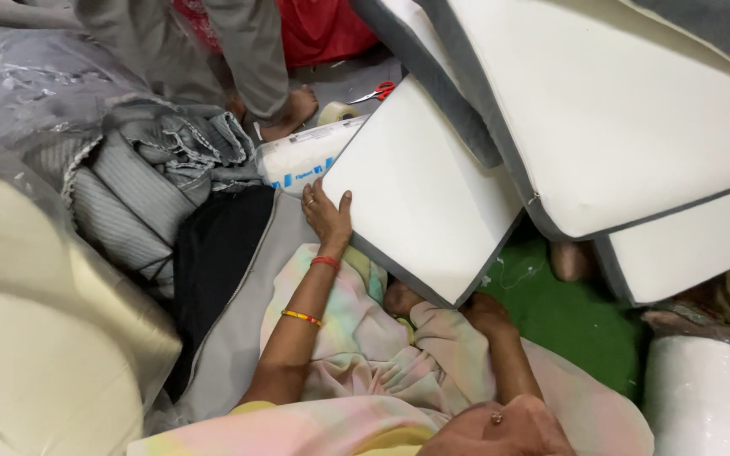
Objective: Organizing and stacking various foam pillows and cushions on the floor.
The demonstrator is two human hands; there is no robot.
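1. The left hand (328,214) lies flat on the near left edge of a white foam cushion with grey piping (420,198); fingers together and stretched along the edge, thumb spread onto the white face, clamped on nothing.
2. The right hand (485,311) reaches under the cushion's lowest corner. Only the wrist and the back of the hand show, so whether its fingers are apart or closed cannot be told.
3. The cushion is tilted over the person's lap, its low corner pointing at the knees and its top corner near the tape roll (336,112).
4. A clear plastic bag (299,159) holds a rolled white foam piece, just beside the cushion's upper left edge.
5. A second wrapped white roll (693,395) stands at the lower right, cut off by the frame.
6. Larger white cushions (627,118) with grey edging overlap the first one from the upper right and run out of view.
7. Red-handled scissors (375,92) lie on the floor beside the tape roll, partly hidden by the cushion's corner.
8. Another person's bare foot (291,112) stands near the tape; the body is cut off above.
9. Grey fabric covers (158,160) are piled at the left, under crinkled plastic sheeting.
10. A patch of green mat (572,317) shows below the cushions, the only bare floor near the hands.
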